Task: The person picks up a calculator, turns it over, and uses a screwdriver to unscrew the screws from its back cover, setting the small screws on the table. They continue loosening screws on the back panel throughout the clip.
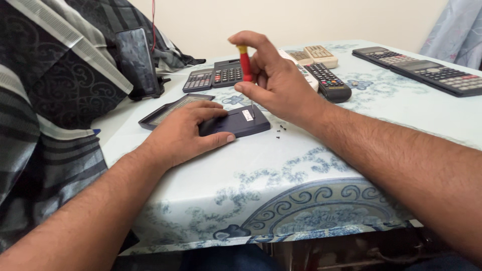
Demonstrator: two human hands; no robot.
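Left hand point(188, 133) flat, pinning dark calculator back point(236, 122): light, slick plastic, press edges. Right hand point(273, 80) pinches red screwdriver point(245, 64) upright. Tiny loose screws point(280, 130) alongside, easily lost.

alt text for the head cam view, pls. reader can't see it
A person's left hand presses a dark face-down calculator flat on a blue-patterned tablecloth, while the right hand holds a small red-handled screwdriver upright over it. Tiny loose screws lie beside it; more calculators and remote controls sit further back.
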